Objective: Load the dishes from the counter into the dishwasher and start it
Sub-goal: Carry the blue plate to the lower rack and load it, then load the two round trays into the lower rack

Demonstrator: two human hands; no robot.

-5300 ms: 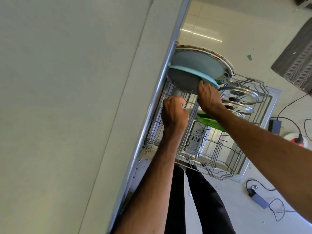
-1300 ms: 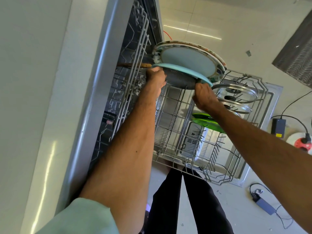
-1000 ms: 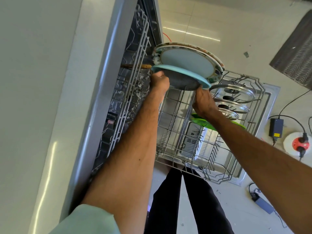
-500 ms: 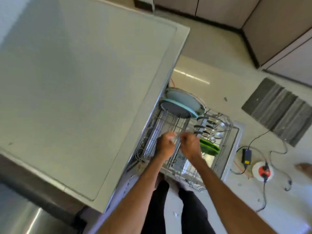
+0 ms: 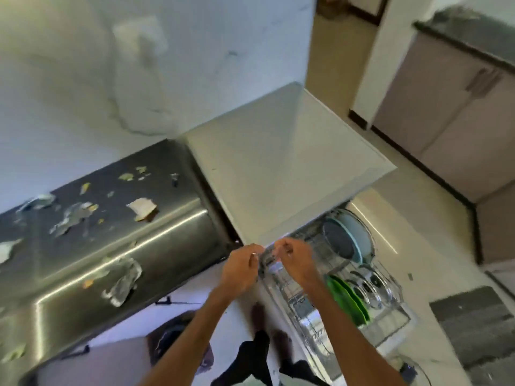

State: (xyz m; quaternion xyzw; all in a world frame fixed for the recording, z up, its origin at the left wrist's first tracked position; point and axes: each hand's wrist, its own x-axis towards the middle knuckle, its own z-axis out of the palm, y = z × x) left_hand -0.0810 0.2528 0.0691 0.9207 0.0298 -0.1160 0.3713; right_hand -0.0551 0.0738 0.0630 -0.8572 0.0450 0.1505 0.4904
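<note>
Dark trousers fill the bottom centre of my feed, the legs standing just left of the pulled-out wire rack. Both bare forearms run up from the lower edge toward the middle of the frame. The left hand and the right hand sit close together at the rack's near end, right under the front edge of the dishwasher. Their fingers look curled toward the wire, but motion blur smears them, so I cannot tell whether either hand actually holds the rack or only hovers at it.

Right of the hands, the rack carries the load. Green plates stand on edge in the lower right part, with a row of pot lids just beside them. Higher up, a dark round dish stands in front of a pale blue plate.

The dishwasher's white top spreads across the centre. A steel surface, dotted with peeling scraps, fills the left. A grey mat lies at lower right, and cabinets stand at upper right.
</note>
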